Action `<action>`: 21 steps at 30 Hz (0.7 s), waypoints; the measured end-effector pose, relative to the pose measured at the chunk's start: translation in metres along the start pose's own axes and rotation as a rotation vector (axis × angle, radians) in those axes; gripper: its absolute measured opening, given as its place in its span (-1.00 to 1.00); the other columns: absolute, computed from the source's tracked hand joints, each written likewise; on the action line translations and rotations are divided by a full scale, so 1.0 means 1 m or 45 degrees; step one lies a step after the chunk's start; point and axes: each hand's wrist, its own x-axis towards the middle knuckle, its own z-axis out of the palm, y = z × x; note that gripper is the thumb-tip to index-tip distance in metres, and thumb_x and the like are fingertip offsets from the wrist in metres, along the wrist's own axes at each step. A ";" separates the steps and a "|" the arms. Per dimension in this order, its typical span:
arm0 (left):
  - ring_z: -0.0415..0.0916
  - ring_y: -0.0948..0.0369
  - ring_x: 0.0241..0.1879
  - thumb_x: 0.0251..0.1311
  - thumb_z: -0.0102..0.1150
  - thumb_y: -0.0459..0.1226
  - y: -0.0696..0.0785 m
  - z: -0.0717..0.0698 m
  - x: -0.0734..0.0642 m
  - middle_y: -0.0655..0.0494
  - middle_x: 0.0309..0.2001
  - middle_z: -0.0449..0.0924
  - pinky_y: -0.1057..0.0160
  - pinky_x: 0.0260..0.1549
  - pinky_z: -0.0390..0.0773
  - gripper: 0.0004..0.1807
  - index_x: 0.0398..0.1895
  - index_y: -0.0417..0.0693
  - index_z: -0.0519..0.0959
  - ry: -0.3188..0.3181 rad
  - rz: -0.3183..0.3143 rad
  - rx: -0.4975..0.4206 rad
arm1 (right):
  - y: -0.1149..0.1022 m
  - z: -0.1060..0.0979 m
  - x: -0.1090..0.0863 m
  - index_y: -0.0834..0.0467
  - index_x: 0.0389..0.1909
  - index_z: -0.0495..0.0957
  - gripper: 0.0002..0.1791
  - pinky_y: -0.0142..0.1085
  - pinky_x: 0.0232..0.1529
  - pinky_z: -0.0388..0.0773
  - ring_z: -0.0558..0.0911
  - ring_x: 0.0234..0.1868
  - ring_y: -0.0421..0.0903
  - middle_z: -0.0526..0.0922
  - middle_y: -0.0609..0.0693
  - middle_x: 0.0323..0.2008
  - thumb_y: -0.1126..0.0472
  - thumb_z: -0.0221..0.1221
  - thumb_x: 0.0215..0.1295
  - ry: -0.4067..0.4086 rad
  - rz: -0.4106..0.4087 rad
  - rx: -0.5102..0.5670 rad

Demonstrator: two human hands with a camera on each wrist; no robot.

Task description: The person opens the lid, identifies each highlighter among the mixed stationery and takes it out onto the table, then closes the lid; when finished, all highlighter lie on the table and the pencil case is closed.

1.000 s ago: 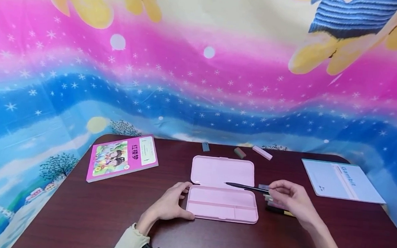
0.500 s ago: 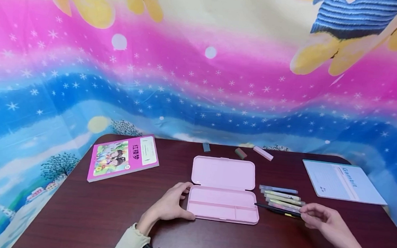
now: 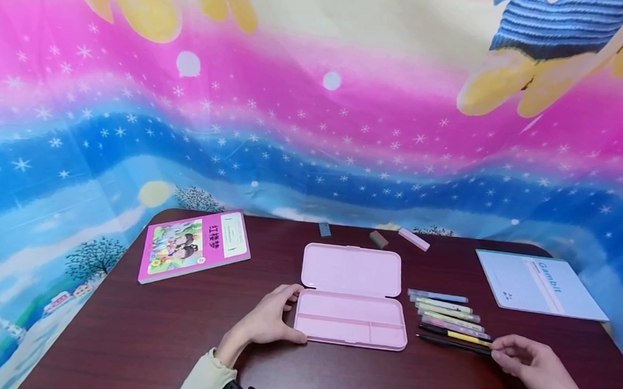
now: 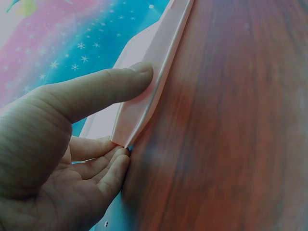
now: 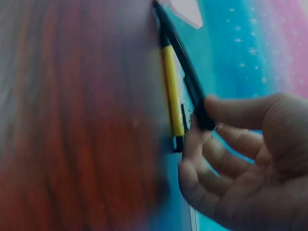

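Note:
A pink pencil case [image 3: 331,328] lies with its lid raised back on the table, its divided compartments bare. My left hand [image 3: 267,318] grips its left end, thumb along the front edge and fingers round the far corner; the left wrist view shows the thumb [image 4: 110,86] against the case's side. At the right, my right hand [image 3: 535,364] pinches the end of a black pen [image 3: 450,343] between thumb and fingers. The pen's tip points left towards the case. Just behind it lies a yellow and black pen [image 3: 461,336], also seen in the right wrist view.
Several light-coloured pens [image 3: 445,306] lie in a row right of the case. Behind the case are a blue-grey eraser [image 3: 324,230], a green and brown eraser [image 3: 379,239] and a pink one [image 3: 414,239]. A pink book [image 3: 194,246] lies left, a notebook [image 3: 538,284] right.
My right hand has carried the black pen from above the case rightward and down to the near side of the pen row. My left hand has stayed on the case.

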 end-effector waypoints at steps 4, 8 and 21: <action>0.40 0.05 0.04 -0.30 0.59 -0.19 0.000 0.000 0.000 -0.10 0.09 0.38 0.12 0.02 0.54 -0.09 0.20 -0.29 0.34 -0.002 -0.005 0.002 | 0.002 0.001 0.005 0.24 -0.20 0.60 -0.77 -0.30 -0.38 0.50 0.54 -0.35 -0.12 0.65 -0.01 -0.33 0.18 0.27 0.22 0.096 0.035 -0.213; 0.40 0.05 0.04 -0.30 0.59 -0.19 -0.001 0.000 0.000 -0.10 0.08 0.38 0.12 0.02 0.54 -0.09 0.19 -0.29 0.34 -0.001 0.002 0.003 | 0.003 0.001 0.007 0.26 -0.21 0.60 -0.75 -0.26 -0.37 0.48 0.56 -0.36 -0.10 0.65 -0.02 -0.37 0.18 0.31 0.18 0.109 0.043 -0.238; 0.40 0.05 0.04 -0.30 0.59 -0.19 0.000 0.000 0.001 -0.10 0.08 0.38 0.12 0.02 0.54 -0.09 0.19 -0.28 0.34 -0.004 0.008 -0.002 | 0.004 -0.001 0.011 0.29 -0.23 0.57 -0.62 -0.21 -0.38 0.50 0.56 -0.39 -0.10 0.64 -0.04 -0.41 0.09 0.39 0.06 0.126 0.054 -0.300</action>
